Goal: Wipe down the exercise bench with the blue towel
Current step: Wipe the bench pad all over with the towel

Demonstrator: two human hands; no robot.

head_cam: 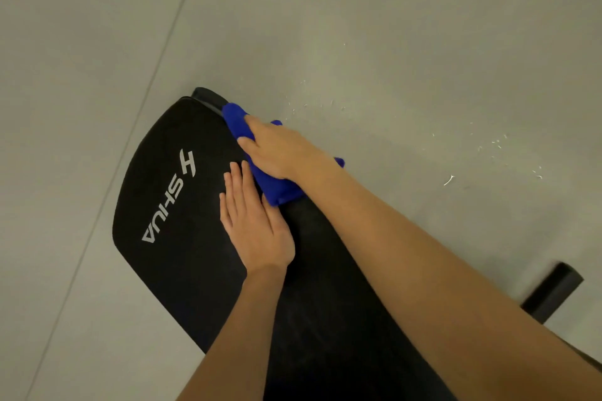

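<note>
Leaning over the exercise bench (pixel 182 270), we have both forearms reaching in from six o'clock along its black pad, which runs away from us toward eleven o'clock. Off at four o'clock a black foot bar (pixel 552 293) of the frame sticks out over the floor.

Our left hand (pixel 257 225) lies flat on the middle of the pad, fingers straight and close together, holding nothing. We judge it is there to take our weight and steady the bench while the other hand works.

Just at its one o'clock, right beside its fingers, the blue towel (pixel 277 189) sits bunched along the pad's right edge, with bits of it showing past the side. Our right hand (pixel 280 150) is laid over the top of it, palm and fingers bearing down rather than pinching. The thumb is hidden, so we cannot tell whether it tucks under the cloth. A wad under a flat palm gives even pressure, which suits wiping a rim.

The towel's leading end lies near the far right corner, so we take this as a pass along that edge. The broad face with the white logo (pixel 169 195), at the hands' nine o'clock, likely needs its own passes.

Beyond the rounded far end a bit of black frame (pixel 205 95) peeps out, and the grey floor (pixel 391 26) toward two o'clock carries scattered white specks (pixel 449 179)
</note>
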